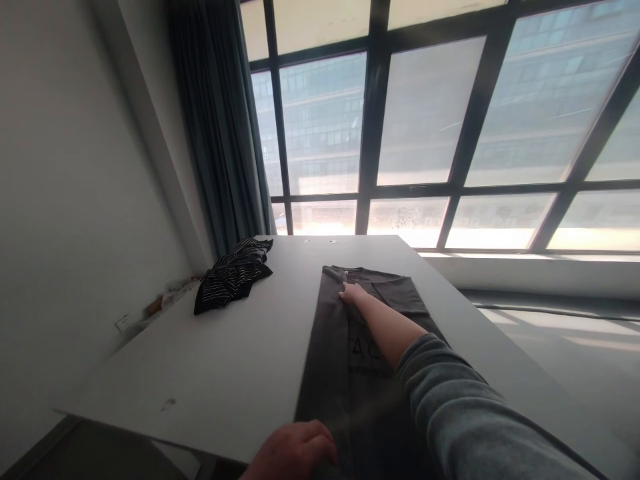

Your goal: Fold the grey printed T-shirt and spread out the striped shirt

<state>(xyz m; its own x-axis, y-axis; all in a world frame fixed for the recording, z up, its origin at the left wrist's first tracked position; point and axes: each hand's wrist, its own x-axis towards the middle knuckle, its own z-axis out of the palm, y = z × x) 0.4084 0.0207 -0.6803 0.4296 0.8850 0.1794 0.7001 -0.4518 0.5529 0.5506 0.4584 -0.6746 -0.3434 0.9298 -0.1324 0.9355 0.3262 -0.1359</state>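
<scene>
A dark grey shirt [325,347] lies on the table, running from the centre of the frame down to the bottom edge, its collar [354,270] at the far end. From where I stand, its left side is folded inward in a long strip, the edge crossing part of the dark lettering [367,345] on the front. The right hand [354,292] reaches up the cloth and touches it just below the collar, fingers bent together near the fold; I can't tell whether they pinch the fabric. A grey-blue sleeve [460,407] covers that arm toward the lower right. At the bottom centre, the left hand [300,448] is at the shirt's near left edge, fingers curled, and I can't make out whether cloth is caught in them.

The white table [260,347] carries a small dark mark [169,404] at lower left. Left of centre, well apart from the shirt, a black garment with pale stripes [233,277] lies rumpled. Beyond it a dark blue curtain [215,120] hangs at upper left, beside a pale wall [75,167]. Dark-framed windows [325,120] fill the upper right, and sunlight streaks the floor [565,340] at right.
</scene>
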